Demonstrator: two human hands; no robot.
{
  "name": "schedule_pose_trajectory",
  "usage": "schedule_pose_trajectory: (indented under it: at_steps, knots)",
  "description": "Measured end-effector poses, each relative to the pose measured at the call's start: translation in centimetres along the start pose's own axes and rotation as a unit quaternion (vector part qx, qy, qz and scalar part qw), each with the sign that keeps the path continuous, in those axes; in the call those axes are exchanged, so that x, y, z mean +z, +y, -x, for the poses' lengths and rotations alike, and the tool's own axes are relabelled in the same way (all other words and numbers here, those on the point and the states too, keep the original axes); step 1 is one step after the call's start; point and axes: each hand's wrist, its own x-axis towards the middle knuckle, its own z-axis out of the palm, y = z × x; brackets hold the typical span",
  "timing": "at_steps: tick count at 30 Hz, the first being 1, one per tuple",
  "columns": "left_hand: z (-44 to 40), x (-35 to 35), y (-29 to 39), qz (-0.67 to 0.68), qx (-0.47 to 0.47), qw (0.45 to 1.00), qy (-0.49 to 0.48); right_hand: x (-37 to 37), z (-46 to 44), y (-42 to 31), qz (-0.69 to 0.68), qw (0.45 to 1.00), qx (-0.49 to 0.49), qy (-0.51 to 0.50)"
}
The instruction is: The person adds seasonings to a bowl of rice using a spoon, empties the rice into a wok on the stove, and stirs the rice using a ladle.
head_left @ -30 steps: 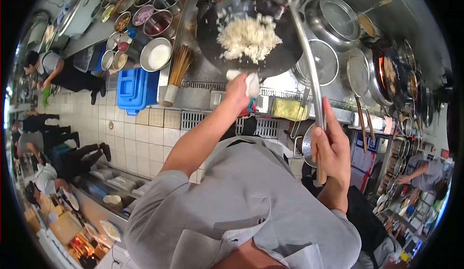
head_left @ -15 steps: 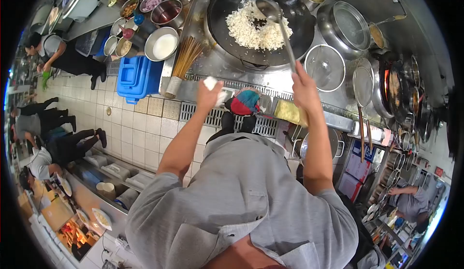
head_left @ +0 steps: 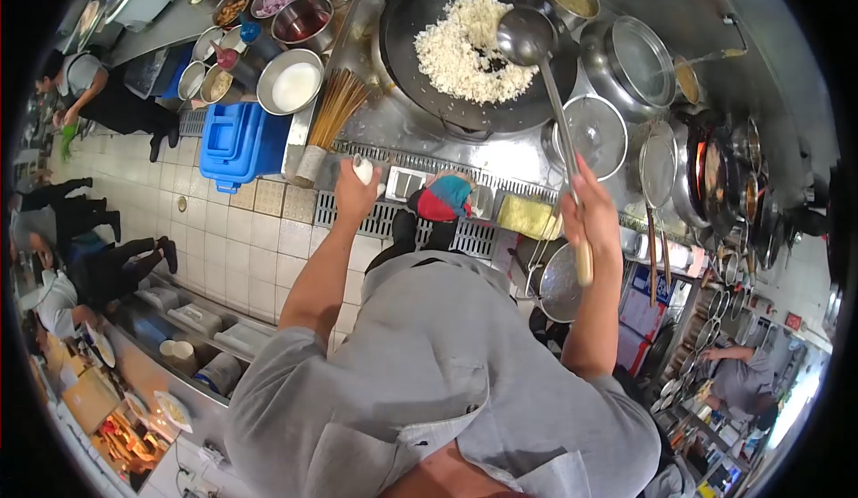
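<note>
My right hand (head_left: 593,216) is closed loosely round the long handle of a ladle (head_left: 525,37); the wooden end of the handle hangs below the palm. The ladle's bowl is over the right part of a black wok (head_left: 398,51), beside a heap of white rice (head_left: 447,55). A dark patch shows in the middle of the rice. My left hand (head_left: 356,198) grips a bunched white cloth (head_left: 363,169) in front of the stove edge, near a bamboo wok brush (head_left: 336,118).
Bowls of ingredients, including white powder or liquid (head_left: 295,85), stand at the left. A blue bin (head_left: 237,145) is on the floor. Strainers (head_left: 597,136), pots (head_left: 639,60) and a yellow sponge-like block (head_left: 529,216) are on the right. Other people work at both sides.
The ladle's bowl has shifted right and toward me from the rice, and my right hand has lowered and turned on the handle. My left hand has moved slightly left with the cloth.
</note>
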Motion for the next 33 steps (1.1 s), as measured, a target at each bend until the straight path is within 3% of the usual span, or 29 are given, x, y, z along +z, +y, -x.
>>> schedule_pose_trajectory:
  at_steps: [2,5,8,9,11,14,17,18,19,21,25,28,30,32,33]
  knots:
    - [0.3,0.1,-0.4,-0.007,0.012,1.0,0.013,-1.5,0.7,2.0,-0.101,0.994,0.032,-0.014]
    - [0.1,0.0,-0.3,-0.02,-0.014,1.0,-0.006,-1.6,-8.2,7.8,-0.202,0.978,0.043,-0.041]
    - [0.6,-0.1,-0.6,-0.002,-0.011,1.0,-0.014,3.8,-8.1,3.1,-0.043,0.999,-0.002,-0.025]
    - [0.2,-0.1,-0.5,0.008,-0.007,1.0,-0.015,4.3,-5.5,1.6,0.067,0.997,-0.035,-0.005]
    - [0.1,-0.1,-0.5,-0.017,-0.012,1.0,-0.021,3.3,-0.2,0.7,0.12,0.993,-0.007,0.001]
    - [0.3,-0.2,-0.4,-0.029,-0.008,1.0,-0.006,1.6,2.6,4.3,-0.099,0.992,0.051,-0.061]
    - [0.1,0.4,-0.9,-0.028,0.013,0.999,0.009,1.2,-6.1,8.0,-0.059,0.993,0.061,-0.08]
    - [0.2,-0.1,-0.1,-0.023,0.009,1.0,0.005,2.4,-7.8,6.2,0.018,0.998,-0.003,-0.063]
    - [0.5,-0.6,0.3,-0.019,0.006,1.0,0.001,3.7,-8.3,3.7,0.118,0.993,-0.026,0.01]
    - [0.5,-0.6,-0.1,-0.016,0.006,1.0,-0.009,2.7,-8.3,1.2,0.207,0.975,-0.071,0.037]
    - [0.1,0.0,-0.5,-0.01,0.019,1.0,0.012,0.9,-12.3,0.0,0.398,0.884,-0.214,0.122]
    - [0.4,-0.3,0.0,-0.006,0.013,1.0,-0.002,5.2,-15.1,1.4,0.261,0.947,-0.172,0.073]
    - [0.3,0.0,-0.4,-0.006,0.012,1.0,-0.004,7.6,-13.1,2.4,0.33,0.929,-0.161,0.043]
    - [0.3,-0.1,-0.3,0.006,0.007,1.0,-0.008,6.9,-11.5,5.9,0.467,0.84,-0.275,0.04]
    - [0.3,-0.1,-0.2,0.013,0.003,1.0,-0.01,6.3,-9.0,6.1,0.494,0.825,-0.272,0.03]
